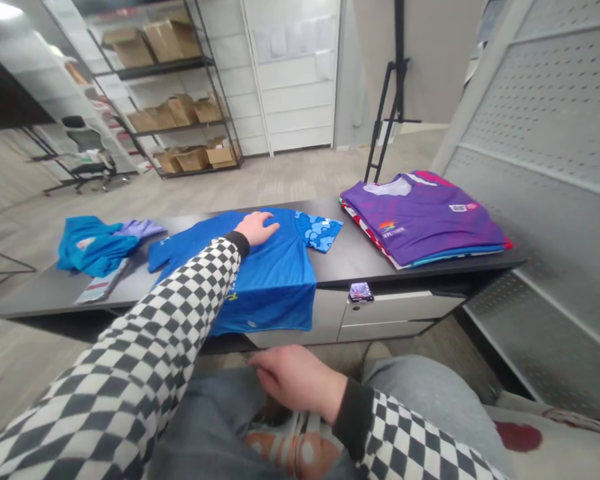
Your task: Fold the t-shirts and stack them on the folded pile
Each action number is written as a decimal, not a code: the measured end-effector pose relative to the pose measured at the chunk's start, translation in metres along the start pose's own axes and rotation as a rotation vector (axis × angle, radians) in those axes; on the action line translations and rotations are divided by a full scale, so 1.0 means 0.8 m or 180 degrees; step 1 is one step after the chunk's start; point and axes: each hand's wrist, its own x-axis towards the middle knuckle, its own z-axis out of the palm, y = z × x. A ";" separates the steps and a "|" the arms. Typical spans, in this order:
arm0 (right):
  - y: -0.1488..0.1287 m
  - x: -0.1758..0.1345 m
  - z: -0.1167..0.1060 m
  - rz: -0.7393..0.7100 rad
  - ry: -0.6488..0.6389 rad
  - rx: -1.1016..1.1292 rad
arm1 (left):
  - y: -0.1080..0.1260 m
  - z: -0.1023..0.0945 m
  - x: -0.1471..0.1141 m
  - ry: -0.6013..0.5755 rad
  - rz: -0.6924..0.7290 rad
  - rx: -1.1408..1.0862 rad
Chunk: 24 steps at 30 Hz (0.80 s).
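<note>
A blue T-shirt [275, 267] is spread on the dark table, its lower part hanging over the near edge. One sleeve [317, 230] shows a light-blue camouflage pattern. My left hand [255, 229] lies on the upper part of the shirt, palm down with the fingers apart, holding nothing visible. Over my lap is my right hand [303, 380], clear of the shirt, its fingers curled inward and their tips partly hidden; I see nothing in it.
At right on the table [330, 267] is a stack of folded shirts, a purple shirt [425, 217] on top. A crumpled teal garment [97, 243] and a flat plastic packet [103, 283] lie at left. A phone [361, 292] sits at the front edge. A perforated panel [555, 167] borders the right.
</note>
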 end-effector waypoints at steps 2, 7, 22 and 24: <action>-0.009 -0.004 0.004 -0.0021 -0.0307 -0.0074 | 0.016 0.009 0.035 -0.0161 0.0025 0.0120; -0.024 -0.026 0.012 -0.0194 -0.0661 -0.0152 | 0.047 0.035 0.094 -0.0671 -0.0002 0.0374; -0.034 -0.037 -0.021 -0.0258 -0.0934 -0.0343 | 0.077 0.066 0.131 -0.0693 -0.0262 0.0397; -0.033 -0.036 -0.022 -0.0144 -0.1051 -0.0349 | 0.077 0.057 0.131 -0.0615 -0.0358 0.0203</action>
